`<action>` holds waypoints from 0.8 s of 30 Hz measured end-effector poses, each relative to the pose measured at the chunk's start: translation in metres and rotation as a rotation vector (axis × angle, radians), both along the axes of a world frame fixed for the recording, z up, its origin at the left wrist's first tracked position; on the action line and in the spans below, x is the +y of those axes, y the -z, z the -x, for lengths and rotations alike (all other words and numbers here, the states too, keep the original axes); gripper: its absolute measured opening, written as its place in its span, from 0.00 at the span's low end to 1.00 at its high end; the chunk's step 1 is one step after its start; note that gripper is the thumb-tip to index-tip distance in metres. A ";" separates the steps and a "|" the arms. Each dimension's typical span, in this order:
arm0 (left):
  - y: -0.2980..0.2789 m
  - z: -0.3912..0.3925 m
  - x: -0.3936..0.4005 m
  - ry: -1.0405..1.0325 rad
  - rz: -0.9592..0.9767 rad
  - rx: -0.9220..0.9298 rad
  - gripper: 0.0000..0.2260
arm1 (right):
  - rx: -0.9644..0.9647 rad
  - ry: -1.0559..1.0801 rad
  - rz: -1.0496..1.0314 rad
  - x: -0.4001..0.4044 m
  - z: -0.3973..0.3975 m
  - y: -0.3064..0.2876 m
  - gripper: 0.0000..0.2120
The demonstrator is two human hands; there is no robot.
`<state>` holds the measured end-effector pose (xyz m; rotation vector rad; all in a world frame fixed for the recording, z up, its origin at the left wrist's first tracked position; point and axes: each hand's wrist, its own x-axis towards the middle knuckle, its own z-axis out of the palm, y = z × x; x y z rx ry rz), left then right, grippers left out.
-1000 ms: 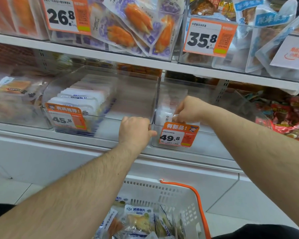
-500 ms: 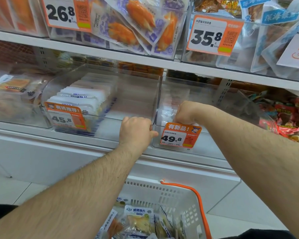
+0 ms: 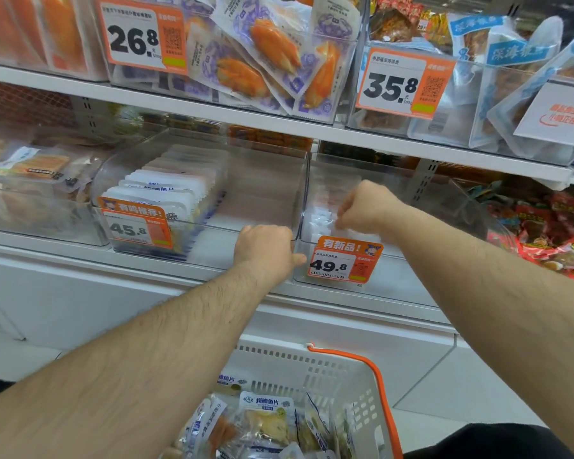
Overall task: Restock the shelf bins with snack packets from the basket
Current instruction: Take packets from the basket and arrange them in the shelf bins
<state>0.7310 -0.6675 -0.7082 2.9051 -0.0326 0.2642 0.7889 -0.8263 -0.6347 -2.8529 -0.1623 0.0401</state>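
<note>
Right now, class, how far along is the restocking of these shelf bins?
Done: the 45.8 bin holds a row of white packets on its left side. In hand: the left hand grips that bin's front rim, while the right hand arranges packets in the 49.8 bin. Left: the basket still holds many packets.

**Room in the two clear bins**

The left bin (image 3: 265, 180) has packets (image 3: 166, 193) on its left side and bare floor on its right. The top shelf (image 3: 212, 111) hangs low over both bins. The left hand (image 3: 265, 250) blocks the front rim.
</note>
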 end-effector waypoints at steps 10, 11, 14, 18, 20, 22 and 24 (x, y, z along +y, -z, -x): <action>0.015 0.080 0.063 0.111 -0.118 0.143 0.21 | -0.245 -0.158 -0.474 0.059 0.096 0.072 0.07; 0.019 0.086 0.070 0.108 -0.120 0.226 0.20 | -0.178 -0.163 -0.465 0.066 0.098 0.088 0.07; 0.035 0.099 0.088 0.096 -0.101 0.438 0.19 | 0.024 -0.165 -0.438 0.083 0.100 0.134 0.09; 0.052 0.107 0.099 0.104 -0.087 0.637 0.19 | 0.289 -0.140 -0.296 0.093 0.099 0.202 0.10; 0.058 0.105 0.101 0.117 -0.076 0.702 0.18 | 0.398 -0.096 -0.256 0.097 0.098 0.238 0.07; 0.064 0.101 0.104 0.147 -0.058 0.762 0.14 | 0.508 -0.083 -0.179 0.100 0.099 0.271 0.05; 0.066 0.098 0.105 0.187 -0.048 0.813 0.13 | 0.599 -0.099 -0.087 0.102 0.104 0.298 0.07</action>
